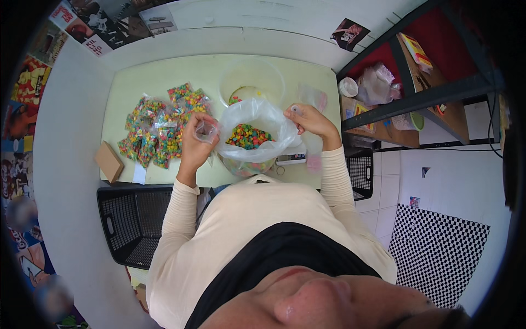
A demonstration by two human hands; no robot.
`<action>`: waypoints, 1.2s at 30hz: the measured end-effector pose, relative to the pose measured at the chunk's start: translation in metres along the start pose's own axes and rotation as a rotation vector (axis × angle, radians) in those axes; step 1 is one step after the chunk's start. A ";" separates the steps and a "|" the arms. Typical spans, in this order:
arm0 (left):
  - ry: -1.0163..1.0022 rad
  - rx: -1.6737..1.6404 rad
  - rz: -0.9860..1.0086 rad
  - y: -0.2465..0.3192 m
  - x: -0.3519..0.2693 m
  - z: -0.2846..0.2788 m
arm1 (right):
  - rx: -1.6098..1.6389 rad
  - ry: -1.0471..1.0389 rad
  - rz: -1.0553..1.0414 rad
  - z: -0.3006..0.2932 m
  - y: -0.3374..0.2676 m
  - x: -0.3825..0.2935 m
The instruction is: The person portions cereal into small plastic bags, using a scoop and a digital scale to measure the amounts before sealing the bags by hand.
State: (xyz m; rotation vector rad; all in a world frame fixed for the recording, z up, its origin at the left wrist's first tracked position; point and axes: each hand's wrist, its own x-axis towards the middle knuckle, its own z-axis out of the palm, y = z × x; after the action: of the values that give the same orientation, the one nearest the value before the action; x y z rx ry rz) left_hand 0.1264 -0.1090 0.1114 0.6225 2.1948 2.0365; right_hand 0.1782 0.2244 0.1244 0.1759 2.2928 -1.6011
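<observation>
A large translucent plastic bag (263, 109) stands open in front of me. Small candy-like pieces (250, 136) in red, yellow, green and orange lie inside it. My left hand (199, 137) is at the bag's left side, its fingers curled around a clear plastic piece (206, 130), perhaps a cup or small bag. At the right rim is my right hand (306, 118), thumb and fingers closed on a small whitish round-ended object (296, 110); what it is, I cannot tell. Left of the bag, several filled clear packets (166, 133) lie in a pile.
Behind the bag sits a round translucent tub (279, 82) with a few pieces in it. A white digital scale (291, 157) is close by the bag's right side. Flat clear bags (313, 98), a brown block (109, 161), a black crate (135, 224) and a metal-framed shelf (411, 100) surround the work area.
</observation>
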 end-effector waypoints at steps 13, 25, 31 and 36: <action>0.003 -0.311 -0.240 -0.003 -0.020 -0.036 | -0.145 0.206 -0.761 0.061 -0.099 -0.020; -0.143 0.232 -0.302 -0.076 -0.102 -0.003 | -0.561 0.082 -0.404 0.099 -0.036 0.014; -0.076 0.265 -0.290 -0.068 -0.096 0.018 | -0.477 -0.012 -0.304 0.100 -0.032 0.019; -0.052 0.258 -0.248 -0.075 -0.096 0.020 | -0.220 -0.017 -0.082 0.099 -0.033 0.016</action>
State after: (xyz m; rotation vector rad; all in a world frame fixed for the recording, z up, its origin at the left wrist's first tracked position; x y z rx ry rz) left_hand 0.2032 -0.1258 0.0160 0.3927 2.3866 1.6181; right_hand 0.1742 0.1189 0.1178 0.0147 2.4701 -1.3670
